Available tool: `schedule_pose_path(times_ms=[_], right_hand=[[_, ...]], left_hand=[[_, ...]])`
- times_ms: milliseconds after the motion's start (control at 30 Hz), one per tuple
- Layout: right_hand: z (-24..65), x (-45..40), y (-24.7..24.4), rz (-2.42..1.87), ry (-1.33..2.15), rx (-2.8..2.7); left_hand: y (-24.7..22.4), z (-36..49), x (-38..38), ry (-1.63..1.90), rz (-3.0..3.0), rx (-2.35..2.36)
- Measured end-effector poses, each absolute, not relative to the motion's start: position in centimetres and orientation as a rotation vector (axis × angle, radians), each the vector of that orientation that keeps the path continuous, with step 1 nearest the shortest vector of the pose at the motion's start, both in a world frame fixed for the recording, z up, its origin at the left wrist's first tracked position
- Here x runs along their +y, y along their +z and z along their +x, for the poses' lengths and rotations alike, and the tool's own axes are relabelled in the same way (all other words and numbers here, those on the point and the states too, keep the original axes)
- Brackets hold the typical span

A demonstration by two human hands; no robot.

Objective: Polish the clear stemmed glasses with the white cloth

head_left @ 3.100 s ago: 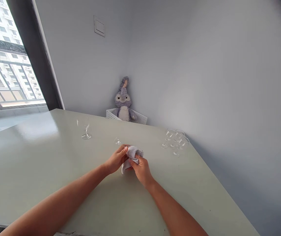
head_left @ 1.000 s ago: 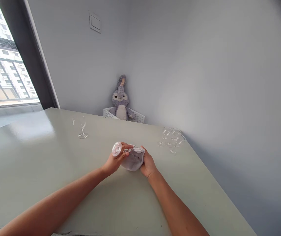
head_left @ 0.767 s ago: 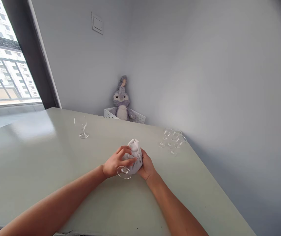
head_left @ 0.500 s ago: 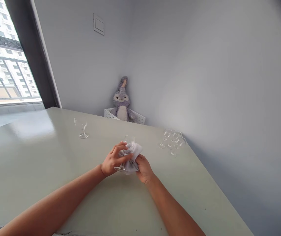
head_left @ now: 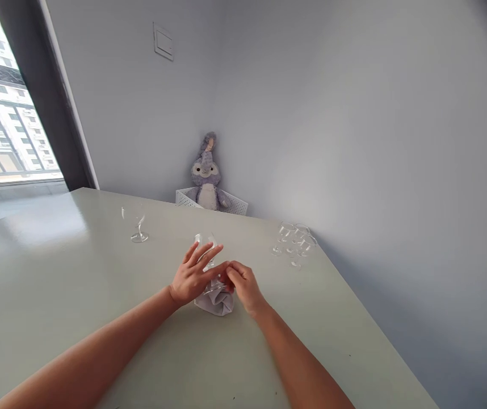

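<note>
A clear stemmed glass point(head_left: 215, 288) stands upright between my hands, its bowl partly hidden behind my fingers. My left hand point(head_left: 191, 276) is at its left side with fingers stretched and spread across the front of the bowl. From the right, my right hand point(head_left: 243, 283) has its fingers closed at the stem, just above the foot; the exact grip is partly hidden. Below the foot, a crumpled light grey cloth point(head_left: 215, 303) rests on the table, and neither hand grips it. Farther left stands another stemmed glass point(head_left: 139, 237) by itself.
Several small stemmed glasses point(head_left: 295, 241) are grouped near the right edge of the pale table point(head_left: 311, 335). Behind the table, a purple plush toy point(head_left: 206, 173) sits in a white perforated basket point(head_left: 238, 206) in the wall corner. A window point(head_left: 9, 125) is at the left.
The cloth has left my hands and dropped onto the table below the glass. My left fingers have spread from their wrap, and my right hand has moved from the cloth to the stem.
</note>
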State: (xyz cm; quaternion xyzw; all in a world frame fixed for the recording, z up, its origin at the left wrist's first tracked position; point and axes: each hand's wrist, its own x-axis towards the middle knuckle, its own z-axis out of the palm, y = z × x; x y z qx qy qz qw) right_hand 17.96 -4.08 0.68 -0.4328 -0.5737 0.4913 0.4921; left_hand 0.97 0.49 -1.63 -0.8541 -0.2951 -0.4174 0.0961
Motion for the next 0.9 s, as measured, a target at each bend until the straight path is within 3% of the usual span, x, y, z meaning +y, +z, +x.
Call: schedule_pose_path(times_ms=[67, 167, 400, 600, 700, 900], right_hand=[[17.9, -4.2, 0.8, -0.899, 1.501, -1.289], [18.1, -4.3, 1.0, -0.754, 1.686, -1.231], [18.1, -4.6, 1.8, -0.692, 1.729, -1.45], [18.1, -4.0, 0.9, -0.803, 1.652, -1.287], [19.1, -3.0, 0.6, -0.881, 1.511, -1.194], [22.9, -0.3, -1.3, -1.326, 0.77, -1.235]], left_hand=[[-1.8, 0.8, 0.6, -1.241, -2.514, -0.85], [-1.9, 0.6, 0.8, -1.243, -2.507, -0.751], [-2.0, 0.6, 0.9, -1.02, -2.541, -0.533], [-1.6, 1.3, 0.5, -1.209, -2.406, -0.687], [-1.4, 1.7, 0.2, -1.259, -2.364, -0.751], [-1.8, 2.1, 0.4, -1.219, -2.403, -0.795]])
